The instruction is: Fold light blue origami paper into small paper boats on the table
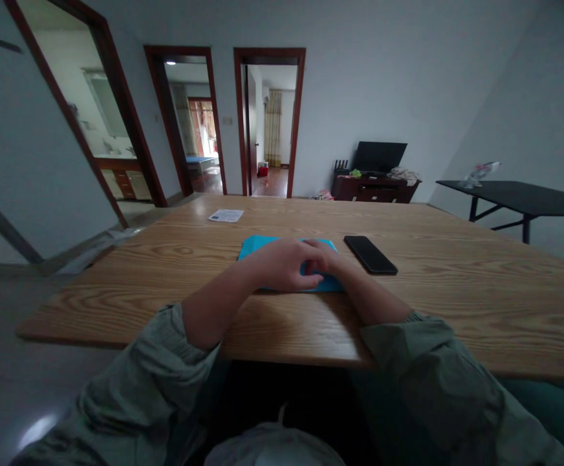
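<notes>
A bright blue sheet (257,243), possibly paper, lies flat on the wooden table in front of me, partly covered by my hands. My left hand (289,264) rests over it from the left, its thumb and fingers bent inward in a loose curl; whatever they may pinch is hidden. Coming from the right, my right hand (328,254) meets the left one above the sheet. Its fingers are mostly out of sight behind the left hand. Just right of the hands lies a black smartphone (370,254), dark screen up.
The wooden table (456,278) spreads wide, its front edge close to my body. A small printed card or paper (226,215) lies at its far left. Beyond stand a black folding table (519,197) and a low cabinet (374,189) bearing a monitor (379,157).
</notes>
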Demonstrator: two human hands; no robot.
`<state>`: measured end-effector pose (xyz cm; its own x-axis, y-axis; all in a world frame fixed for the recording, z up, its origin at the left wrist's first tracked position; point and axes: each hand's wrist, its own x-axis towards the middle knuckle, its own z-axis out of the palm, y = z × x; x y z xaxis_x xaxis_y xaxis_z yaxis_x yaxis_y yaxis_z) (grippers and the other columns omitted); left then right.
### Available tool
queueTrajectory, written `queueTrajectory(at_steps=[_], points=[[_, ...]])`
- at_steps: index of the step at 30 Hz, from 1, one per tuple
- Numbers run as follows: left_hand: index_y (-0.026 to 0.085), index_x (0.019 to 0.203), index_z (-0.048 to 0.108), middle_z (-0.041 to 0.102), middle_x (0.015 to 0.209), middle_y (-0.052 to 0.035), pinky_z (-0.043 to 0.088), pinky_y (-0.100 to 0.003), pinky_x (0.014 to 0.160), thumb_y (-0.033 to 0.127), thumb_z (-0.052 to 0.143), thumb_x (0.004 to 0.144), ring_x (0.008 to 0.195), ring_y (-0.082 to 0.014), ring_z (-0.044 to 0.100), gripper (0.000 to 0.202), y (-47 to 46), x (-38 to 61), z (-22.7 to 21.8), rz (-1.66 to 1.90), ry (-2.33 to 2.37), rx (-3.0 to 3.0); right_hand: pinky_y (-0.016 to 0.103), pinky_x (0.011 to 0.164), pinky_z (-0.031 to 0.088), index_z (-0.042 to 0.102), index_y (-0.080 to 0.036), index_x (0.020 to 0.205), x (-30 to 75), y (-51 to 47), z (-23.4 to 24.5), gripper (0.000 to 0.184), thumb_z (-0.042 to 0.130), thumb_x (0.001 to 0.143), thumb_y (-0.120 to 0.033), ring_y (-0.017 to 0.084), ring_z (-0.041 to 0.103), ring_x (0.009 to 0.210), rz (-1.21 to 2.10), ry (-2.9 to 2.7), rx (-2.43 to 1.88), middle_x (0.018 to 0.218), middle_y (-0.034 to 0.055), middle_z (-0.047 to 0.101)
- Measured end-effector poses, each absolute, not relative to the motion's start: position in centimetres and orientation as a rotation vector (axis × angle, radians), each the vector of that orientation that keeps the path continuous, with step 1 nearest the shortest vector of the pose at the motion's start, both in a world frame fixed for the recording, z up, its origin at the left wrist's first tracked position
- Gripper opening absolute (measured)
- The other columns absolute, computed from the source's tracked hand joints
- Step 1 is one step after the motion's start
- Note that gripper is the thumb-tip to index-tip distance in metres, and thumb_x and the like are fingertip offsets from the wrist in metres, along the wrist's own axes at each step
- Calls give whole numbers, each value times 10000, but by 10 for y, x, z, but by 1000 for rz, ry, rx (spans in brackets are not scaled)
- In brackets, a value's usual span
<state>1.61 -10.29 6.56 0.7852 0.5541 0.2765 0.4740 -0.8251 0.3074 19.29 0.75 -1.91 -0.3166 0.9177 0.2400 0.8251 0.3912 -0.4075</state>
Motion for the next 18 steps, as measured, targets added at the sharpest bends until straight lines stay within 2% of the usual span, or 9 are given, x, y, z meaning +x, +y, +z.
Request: queueTrajectory(at_steps=[2, 4, 6, 14, 18], points=[[226, 937, 646, 634, 785, -7, 423, -273, 656, 438, 648, 705, 717, -169, 582, 315, -69, 10, 42, 220, 1005, 2746, 370, 899, 457, 619, -169, 1178, 205, 18, -21, 466, 543, 780, -399, 285, 590, 1044, 243, -2170, -1593, 1128, 106, 647], [233, 919, 635, 632, 812, -3, 404, -259, 610, 512, 696, 623, 719, -174, 576, 412, -51, 6, 24, -17, 1063, 2670, 371, 901, 442, 610, -172, 1179, 214, 28, -24, 470, 524, 784, -413, 278, 583, 1057, 196, -2096, -1700, 1164, 124, 628], [238, 910, 628, 633, 825, -2, 392, -257, 588, 548, 689, 609, 719, -178, 572, 437, -46, 5, 14, -87, 1076, 2634, 366, 894, 436, 611, -180, 1167, 221, 34, -25, 452, 507, 791, -409, 267, 583, 1053, 174, -2032, -1751, 1158, 127, 627], [212, 881, 631, 641, 821, -14, 380, -244, 584, 382, 593, 712, 703, -155, 554, 243, -29, -3, 4, 46, 1210, 2651, 367, 911, 411, 632, -159, 1110, 232, 37, -24, 415, 483, 791, -377, 275, 569, 1058, 63, -1962, -1705, 1134, 149, 626], [212, 899, 635, 645, 852, -9, 390, -228, 588, 392, 571, 743, 715, -142, 564, 247, -10, -11, -8, 155, 1315, 2618, 370, 866, 434, 635, -168, 1100, 236, 38, -26, 411, 486, 781, -380, 286, 593, 1008, 95, -1917, -1777, 1093, 150, 643]])
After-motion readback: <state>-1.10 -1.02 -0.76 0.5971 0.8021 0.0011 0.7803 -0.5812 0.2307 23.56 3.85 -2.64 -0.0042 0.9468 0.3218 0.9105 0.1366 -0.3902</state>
